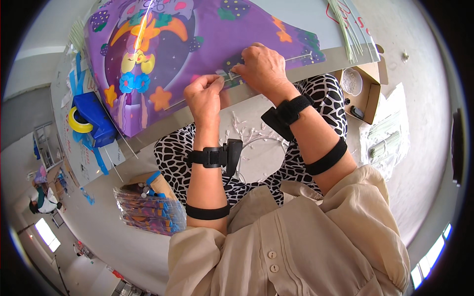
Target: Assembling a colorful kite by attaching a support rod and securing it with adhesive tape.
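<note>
Cardboard box [372,93]: 2 o'clock, holds a white bowl [361,83].
Your left hand [204,96]: pinched, grip unclear.
Your right hand [264,68]: half-curled, grip unclear.
Purple sheet [219,42]: 11 o'clock from your hands, near edge at your fingertips.

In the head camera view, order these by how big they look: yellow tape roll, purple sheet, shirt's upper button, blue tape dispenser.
Largest to smallest, by look alone:
1. Purple sheet
2. Blue tape dispenser
3. Yellow tape roll
4. Upper button
</note>
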Demonstrator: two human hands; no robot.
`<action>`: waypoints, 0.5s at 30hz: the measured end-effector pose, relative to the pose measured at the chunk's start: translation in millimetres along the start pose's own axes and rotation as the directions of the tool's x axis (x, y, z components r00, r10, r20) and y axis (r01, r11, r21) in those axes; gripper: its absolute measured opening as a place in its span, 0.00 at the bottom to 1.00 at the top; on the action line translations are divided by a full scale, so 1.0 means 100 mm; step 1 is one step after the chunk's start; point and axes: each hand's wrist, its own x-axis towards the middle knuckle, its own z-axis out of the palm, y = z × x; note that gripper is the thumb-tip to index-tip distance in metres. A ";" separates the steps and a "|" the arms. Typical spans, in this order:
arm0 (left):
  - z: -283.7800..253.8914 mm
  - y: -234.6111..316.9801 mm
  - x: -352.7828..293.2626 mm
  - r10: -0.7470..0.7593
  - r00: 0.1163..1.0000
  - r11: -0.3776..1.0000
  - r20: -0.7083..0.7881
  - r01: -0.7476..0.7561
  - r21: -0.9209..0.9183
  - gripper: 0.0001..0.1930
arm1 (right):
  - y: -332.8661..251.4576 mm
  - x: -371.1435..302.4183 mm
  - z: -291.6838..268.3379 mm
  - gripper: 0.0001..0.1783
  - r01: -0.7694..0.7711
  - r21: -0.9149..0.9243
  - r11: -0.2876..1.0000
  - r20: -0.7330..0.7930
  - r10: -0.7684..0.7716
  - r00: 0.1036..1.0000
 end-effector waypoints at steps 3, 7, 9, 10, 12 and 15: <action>0.02 0.03 -0.01 0.003 1.000 1.000 -0.005 -0.003 0.023 0.04 | 0.00 0.00 -0.01 0.17 0.003 0.000 1.000 0.003 -0.003 1.000; 0.01 0.00 0.01 0.023 1.000 0.999 -0.014 -0.023 0.029 0.05 | 0.01 0.00 0.01 0.17 0.006 -0.004 1.000 -0.005 -0.006 1.000; 0.01 -0.01 0.01 0.030 0.999 0.999 -0.012 -0.030 0.041 0.05 | 0.01 0.00 0.02 0.17 0.010 -0.003 1.000 -0.016 -0.010 1.000; 0.01 -0.01 0.01 0.037 0.999 0.998 -0.009 -0.037 0.053 0.05 | 0.01 0.00 0.02 0.17 0.011 -0.003 1.000 -0.016 -0.011 1.000; 0.01 -0.01 0.01 0.042 0.999 0.997 -0.009 -0.041 0.067 0.05 | 0.02 0.00 0.02 0.17 0.009 -0.004 1.000 -0.013 -0.009 1.000; 0.02 -0.02 0.01 0.058 0.998 0.994 -0.015 -0.056 0.095 0.05 | 0.02 0.01 0.03 0.17 0.012 -0.008 1.000 -0.008 -0.012 1.000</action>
